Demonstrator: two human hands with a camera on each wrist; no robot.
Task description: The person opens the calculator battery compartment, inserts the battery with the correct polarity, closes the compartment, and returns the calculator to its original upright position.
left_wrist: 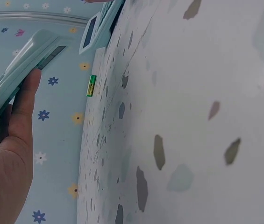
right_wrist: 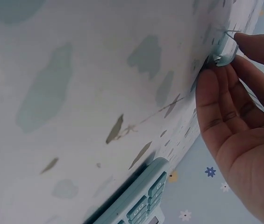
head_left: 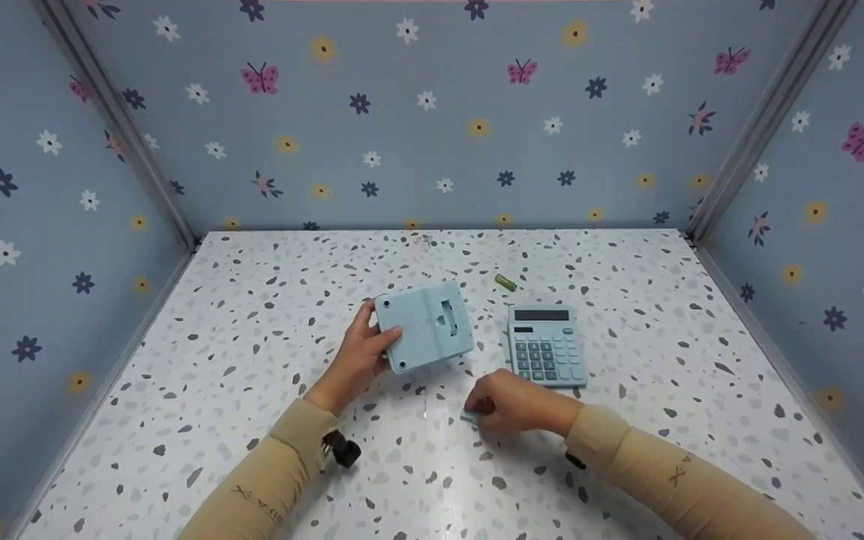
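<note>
My left hand (head_left: 361, 352) grips a light blue calculator (head_left: 417, 330), its back turned up and the battery slot (head_left: 448, 318) uncovered. In the left wrist view the thumb (left_wrist: 25, 102) lies along the calculator's edge (left_wrist: 24, 60). Close above the table, my right hand (head_left: 518, 405) pinches a small light blue battery cover (head_left: 469, 415) between thumb and fingers. The right wrist view shows part of this cover (right_wrist: 226, 53), the rest being behind the fingers. A second light blue calculator (head_left: 547, 345) lies keys up just beyond the right hand.
A small green battery (head_left: 505, 283) lies on the speckled white table (head_left: 289, 277), behind the second calculator. Flowered blue panels (head_left: 432, 112) wall in the back and both sides.
</note>
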